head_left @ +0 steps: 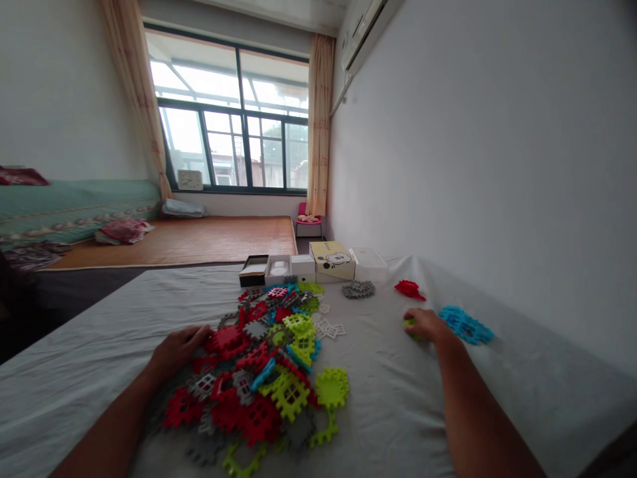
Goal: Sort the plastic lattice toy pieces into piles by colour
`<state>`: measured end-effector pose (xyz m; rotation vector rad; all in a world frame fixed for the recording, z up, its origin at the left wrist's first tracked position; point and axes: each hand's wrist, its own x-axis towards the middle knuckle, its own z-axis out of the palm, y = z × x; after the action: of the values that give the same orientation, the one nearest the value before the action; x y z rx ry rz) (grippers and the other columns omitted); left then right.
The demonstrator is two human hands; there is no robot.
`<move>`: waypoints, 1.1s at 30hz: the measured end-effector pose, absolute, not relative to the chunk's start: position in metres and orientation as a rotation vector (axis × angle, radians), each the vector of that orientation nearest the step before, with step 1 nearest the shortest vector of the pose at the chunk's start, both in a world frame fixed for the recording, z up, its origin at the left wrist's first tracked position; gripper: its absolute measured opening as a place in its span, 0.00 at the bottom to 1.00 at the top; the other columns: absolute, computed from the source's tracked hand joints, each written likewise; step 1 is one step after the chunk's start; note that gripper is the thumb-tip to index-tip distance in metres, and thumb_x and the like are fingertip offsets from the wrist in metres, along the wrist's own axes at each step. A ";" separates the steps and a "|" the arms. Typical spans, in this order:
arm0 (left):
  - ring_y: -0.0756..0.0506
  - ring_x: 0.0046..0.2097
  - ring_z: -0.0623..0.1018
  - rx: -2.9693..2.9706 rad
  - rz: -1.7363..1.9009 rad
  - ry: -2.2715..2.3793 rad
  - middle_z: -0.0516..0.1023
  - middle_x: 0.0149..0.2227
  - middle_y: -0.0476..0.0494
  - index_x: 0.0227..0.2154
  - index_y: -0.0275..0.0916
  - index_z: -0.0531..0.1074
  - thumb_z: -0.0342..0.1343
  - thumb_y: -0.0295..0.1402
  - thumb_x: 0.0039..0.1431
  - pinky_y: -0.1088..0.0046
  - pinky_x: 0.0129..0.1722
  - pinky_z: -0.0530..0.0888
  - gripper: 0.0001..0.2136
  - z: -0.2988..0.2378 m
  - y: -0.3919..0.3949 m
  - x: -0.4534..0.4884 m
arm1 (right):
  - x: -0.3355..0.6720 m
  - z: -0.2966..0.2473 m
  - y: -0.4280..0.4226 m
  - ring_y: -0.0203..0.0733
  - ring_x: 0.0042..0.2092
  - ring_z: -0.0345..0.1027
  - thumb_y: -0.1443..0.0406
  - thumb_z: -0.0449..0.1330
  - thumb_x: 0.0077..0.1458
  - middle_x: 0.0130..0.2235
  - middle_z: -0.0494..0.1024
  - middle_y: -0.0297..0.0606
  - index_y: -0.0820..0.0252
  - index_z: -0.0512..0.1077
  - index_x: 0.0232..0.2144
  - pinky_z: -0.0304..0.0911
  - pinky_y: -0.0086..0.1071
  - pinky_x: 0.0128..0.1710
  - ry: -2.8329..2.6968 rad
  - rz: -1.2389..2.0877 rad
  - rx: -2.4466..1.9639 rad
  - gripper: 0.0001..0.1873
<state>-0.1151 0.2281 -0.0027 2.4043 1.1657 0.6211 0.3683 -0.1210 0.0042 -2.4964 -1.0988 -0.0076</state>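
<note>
A heap of plastic gear-edged building pieces in red, grey, blue and yellow-green lies on the cloth in front of me. My left hand point(179, 350) rests at the heap's left side, fingers stretched out and touching a red piece point(227, 340). Off to the right, my right hand point(426, 324) is closed on a yellow-green building piece point(410, 322), mostly hidden under the fingers. Close by it are a stack of blue pieces point(465, 324) and a few red pieces point(409, 289). A grey stack point(358, 289) lies farther back, between the heap and my right hand.
At the back of the cloth-covered table point(383, 398) stand a yellow box point(332, 261), a clear plastic container point(368, 261), small white boxes point(302, 267) and a black-edged box point(253, 271). A wall point(488, 166) runs along the right. Beyond are a bed point(223, 236) and a window.
</note>
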 end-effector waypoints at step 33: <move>0.42 0.39 0.77 2.381 0.671 1.168 0.81 0.34 0.48 0.30 0.43 0.78 0.46 0.53 0.48 0.76 0.37 0.70 0.22 -0.016 0.240 -0.116 | 0.364 0.026 -0.121 0.41 0.39 0.69 0.66 0.47 0.53 0.37 0.76 0.41 0.57 0.72 0.39 0.61 0.32 0.41 -1.051 -0.076 -2.539 0.16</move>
<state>-0.1160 0.2403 -0.0160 2.3812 1.1679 0.6708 0.3643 -0.1215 0.0261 -2.5394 -1.0513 -0.0764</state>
